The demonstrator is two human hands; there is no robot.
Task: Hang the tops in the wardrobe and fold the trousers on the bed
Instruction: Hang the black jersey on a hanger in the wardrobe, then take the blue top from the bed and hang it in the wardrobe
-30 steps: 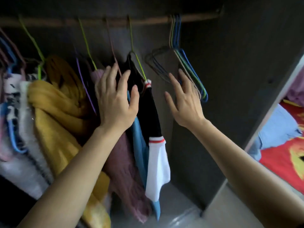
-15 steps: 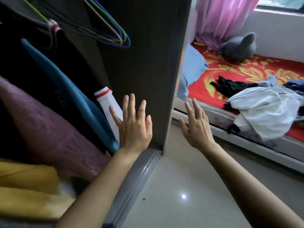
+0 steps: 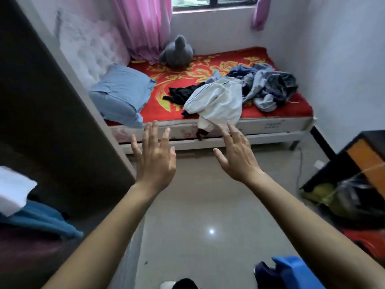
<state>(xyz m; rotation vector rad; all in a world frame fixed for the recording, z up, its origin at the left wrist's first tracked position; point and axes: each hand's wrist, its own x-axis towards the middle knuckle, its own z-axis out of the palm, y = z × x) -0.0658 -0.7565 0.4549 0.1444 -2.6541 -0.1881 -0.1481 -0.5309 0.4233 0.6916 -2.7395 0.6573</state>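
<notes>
While left hand and right hand spread empty fingers wide, the bed label is unreadable.

Soft daylight from the window up top, so the bed is evenly lit. The wardrobe side on the left is pretty murky. One small bright glint on the glossy floor. Straight lines bow at the edges, and everything's a bit soft, blurriest lower left.

cropped and unclear

the wardrobe runs off the left edge, its hanging clothes blurred and cropped. in the pile at the bed's right end, tops and trousers can't be told apart.
</notes>
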